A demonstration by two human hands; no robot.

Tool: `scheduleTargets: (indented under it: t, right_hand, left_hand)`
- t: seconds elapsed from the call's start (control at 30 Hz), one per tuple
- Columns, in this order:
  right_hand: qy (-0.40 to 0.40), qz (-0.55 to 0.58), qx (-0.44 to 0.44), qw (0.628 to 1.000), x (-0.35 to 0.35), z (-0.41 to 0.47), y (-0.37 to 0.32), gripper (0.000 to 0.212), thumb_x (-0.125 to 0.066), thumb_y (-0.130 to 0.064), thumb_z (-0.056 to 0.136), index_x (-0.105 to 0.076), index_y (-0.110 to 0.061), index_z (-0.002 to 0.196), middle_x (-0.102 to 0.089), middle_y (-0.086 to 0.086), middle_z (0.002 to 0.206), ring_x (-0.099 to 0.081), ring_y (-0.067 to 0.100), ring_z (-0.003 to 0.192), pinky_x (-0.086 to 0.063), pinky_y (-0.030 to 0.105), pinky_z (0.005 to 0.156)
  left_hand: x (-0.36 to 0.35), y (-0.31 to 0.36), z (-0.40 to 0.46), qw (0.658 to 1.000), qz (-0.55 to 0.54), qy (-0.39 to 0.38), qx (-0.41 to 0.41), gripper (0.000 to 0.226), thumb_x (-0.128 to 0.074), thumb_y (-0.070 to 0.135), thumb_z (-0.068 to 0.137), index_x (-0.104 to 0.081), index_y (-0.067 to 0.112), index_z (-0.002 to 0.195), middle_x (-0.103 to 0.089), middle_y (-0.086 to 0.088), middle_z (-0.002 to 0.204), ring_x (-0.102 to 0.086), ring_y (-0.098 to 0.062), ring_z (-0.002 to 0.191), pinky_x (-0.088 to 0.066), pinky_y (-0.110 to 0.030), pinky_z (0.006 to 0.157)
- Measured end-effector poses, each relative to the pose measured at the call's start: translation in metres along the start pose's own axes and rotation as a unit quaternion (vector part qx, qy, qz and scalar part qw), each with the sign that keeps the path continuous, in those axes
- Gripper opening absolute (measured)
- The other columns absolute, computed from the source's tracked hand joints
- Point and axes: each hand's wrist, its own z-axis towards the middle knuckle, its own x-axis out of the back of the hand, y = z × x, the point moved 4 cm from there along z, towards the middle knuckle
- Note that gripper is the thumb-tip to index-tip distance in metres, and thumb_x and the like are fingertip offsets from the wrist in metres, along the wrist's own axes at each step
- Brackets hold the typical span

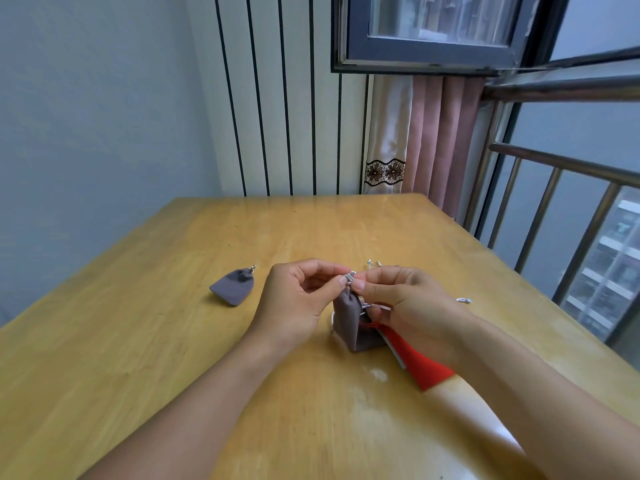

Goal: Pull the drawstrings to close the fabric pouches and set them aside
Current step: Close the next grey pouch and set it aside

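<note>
Fingertips (343, 280) of left hand (298, 299) pinched on the silvery drawstring (350, 276) at the pouch mouth; thumb and forefinger of right hand (405, 303) pinched on the same cord from the other side, remaining fingers of both curled loosely. Hands almost touching, raised a little over the table, forearms reaching in from the near edge.

Underneath, a yellowish wooden table (173, 358), glossy, with pale scuffed patches near the front. Behind it a plain bluish wall on the left, a white panel with thin black vertical stripes in the middle, a pink and cream curtain (433, 133) with a dark lace band. To the right, a dark-framed window (433, 32) swung open and a metal railing (554, 209) with buildings beyond.

Held between the hands, a small grey-brown fabric pouch (349, 323), upright, base resting on or just above the tabletop, neck gathered narrow below the pinched cord. Contents not visible. Something red (419, 365) and flat lying under the right wrist, partly hidden, touching the pouch base.

Well apart to the left, a second grey pouch (233, 286) lying flat on the table, neck cinched, cord ends (252, 268) sticking out at the top. More silvery cord tips (374, 262) just beyond the right hand, another bit (464, 300) near the right wrist.
</note>
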Motion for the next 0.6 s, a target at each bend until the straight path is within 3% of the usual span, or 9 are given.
scheduleTargets:
  t: [0.13,0.3,0.43,0.6]
  right_hand:
    - [-0.049,0.007,-0.025,0.998,0.000,0.003,0.002,0.014,-0.060,-0.011,0.095,-0.073,-0.005,0.095,-0.067,0.004,0.078,-0.051,0.014,0.070,-0.040,0.026,0.069]
    - [-0.082,0.019,-0.045,0.995,0.001,0.003,0.004,0.016,-0.062,-0.018,0.094,-0.073,-0.008,0.101,-0.066,0.001,0.083,-0.045,0.019,0.082,-0.036,0.039,0.090]
    - [-0.088,0.018,-0.046,0.995,-0.002,0.003,0.003,0.016,-0.060,-0.018,0.095,-0.074,-0.010,0.093,-0.062,0.000,0.079,-0.046,0.012,0.073,-0.039,0.030,0.078]
    - [-0.089,0.023,-0.051,0.994,-0.004,0.001,0.003,0.022,-0.057,-0.016,0.096,-0.072,-0.012,0.082,-0.053,0.003,0.078,-0.044,0.012,0.070,-0.038,0.026,0.069]
  left_hand:
    - [0.000,0.003,0.000,0.999,-0.037,-0.015,0.005,0.013,-0.068,0.001,0.086,-0.077,0.009,0.093,-0.077,-0.005,0.086,-0.073,-0.012,0.084,-0.053,-0.018,0.076]
    - [0.000,0.004,0.000,0.997,-0.068,-0.027,0.015,0.015,-0.067,-0.001,0.087,-0.075,0.007,0.095,-0.077,-0.008,0.089,-0.073,-0.015,0.085,-0.054,-0.019,0.077]
    - [0.002,0.005,0.001,0.999,-0.037,-0.010,-0.017,0.026,-0.071,-0.002,0.084,-0.071,0.017,0.100,-0.074,-0.002,0.082,-0.072,-0.015,0.082,-0.055,-0.021,0.078]
    - [0.003,0.011,-0.003,0.996,0.043,0.017,-0.076,0.015,-0.073,-0.001,0.082,-0.076,0.013,0.086,-0.076,0.001,0.082,-0.073,-0.013,0.082,-0.057,-0.023,0.077]
